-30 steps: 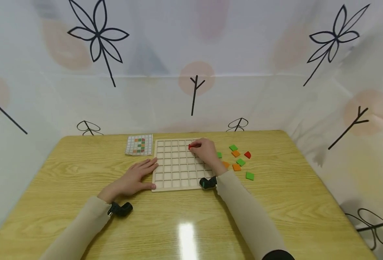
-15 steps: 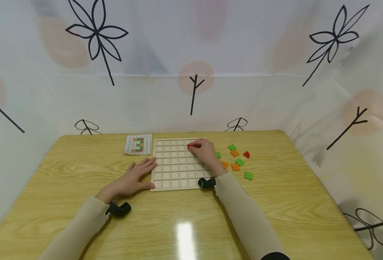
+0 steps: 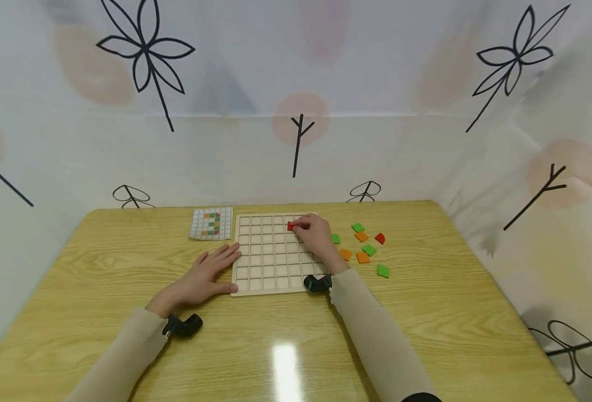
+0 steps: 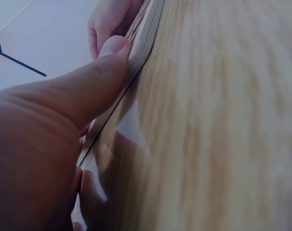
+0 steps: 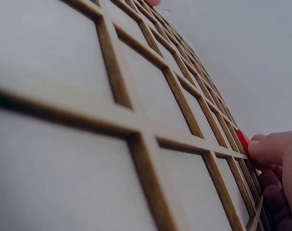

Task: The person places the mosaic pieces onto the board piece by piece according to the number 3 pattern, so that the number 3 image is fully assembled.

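Overhead, head view: right hand (image 3: 316,234) over the far right part of the pale wooden square grid board (image 3: 271,262), fingertips pinching a small red flat tile (image 3: 291,226) held at a cell in the second row from the far edge. Just right of those fingers, on the yellow wood-grain table (image 3: 426,312), loose square tiles: green tiles (image 3: 358,227), orange tiles (image 3: 362,257) and one red tile with a rounded edge (image 3: 380,238). Left hand (image 3: 206,276) flat on the table, fingers straight and slightly spread, fingertips against the board's left edge, thumb at its near left corner. Beyond the left fingertips, a white paper pattern card with coloured squares (image 3: 210,223), just beside the board's far left corner. Black wrist-mounted cameras (image 3: 185,325) at both beige sleeves.

Next, left wrist view: thumb (image 4: 88,91) pressed straight along the board's thin edge (image 4: 141,48), table surface beside it; other fingers not seen clearly here.

Finally, right wrist view: board cells (image 5: 151,106) close up, dark slats between pale squares; fingertips (image 5: 273,147) curled onto the red tile (image 5: 242,140), tile edge showing just past the fingertips, low over a cell.
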A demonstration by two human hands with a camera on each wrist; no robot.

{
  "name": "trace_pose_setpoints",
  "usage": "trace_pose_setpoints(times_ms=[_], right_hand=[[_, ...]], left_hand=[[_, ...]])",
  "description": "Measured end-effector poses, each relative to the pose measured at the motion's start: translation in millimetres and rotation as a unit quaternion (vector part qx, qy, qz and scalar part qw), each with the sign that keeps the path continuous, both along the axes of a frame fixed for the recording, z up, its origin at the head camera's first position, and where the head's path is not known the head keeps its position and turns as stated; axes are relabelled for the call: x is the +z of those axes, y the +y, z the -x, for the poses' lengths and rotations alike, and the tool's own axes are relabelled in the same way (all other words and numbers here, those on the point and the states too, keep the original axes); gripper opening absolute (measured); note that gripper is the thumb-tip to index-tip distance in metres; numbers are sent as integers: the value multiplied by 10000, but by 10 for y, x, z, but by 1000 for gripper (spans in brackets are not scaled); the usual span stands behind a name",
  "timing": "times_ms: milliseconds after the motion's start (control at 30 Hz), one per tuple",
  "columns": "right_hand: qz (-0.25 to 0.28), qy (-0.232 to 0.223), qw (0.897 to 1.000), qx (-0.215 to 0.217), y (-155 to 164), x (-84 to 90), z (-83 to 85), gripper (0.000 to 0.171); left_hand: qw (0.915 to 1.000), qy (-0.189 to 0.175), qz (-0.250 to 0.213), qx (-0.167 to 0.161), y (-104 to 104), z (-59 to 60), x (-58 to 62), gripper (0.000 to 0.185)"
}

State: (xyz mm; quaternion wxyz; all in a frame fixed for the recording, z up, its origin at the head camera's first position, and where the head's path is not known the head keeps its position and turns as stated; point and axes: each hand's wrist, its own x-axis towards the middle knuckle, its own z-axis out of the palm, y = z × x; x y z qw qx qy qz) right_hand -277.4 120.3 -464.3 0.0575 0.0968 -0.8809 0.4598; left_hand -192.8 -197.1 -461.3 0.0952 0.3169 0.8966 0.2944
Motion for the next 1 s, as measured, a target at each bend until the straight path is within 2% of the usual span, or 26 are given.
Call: trace_pose_setpoints(times_ms=[467,733,1000], right_hand=[[58,-131,9999,-20,-9,-19,12,16],[-195,-97,9998,6,-15,9,0,17],[-206,-137,9997,58,-27,40,-19,17]], left_hand=[[10000,60,-36,22,0,-7,9,82],[10000,82,-47,15,8,6,4,81],[10000,41,-40,31,8,-10,30,81]])
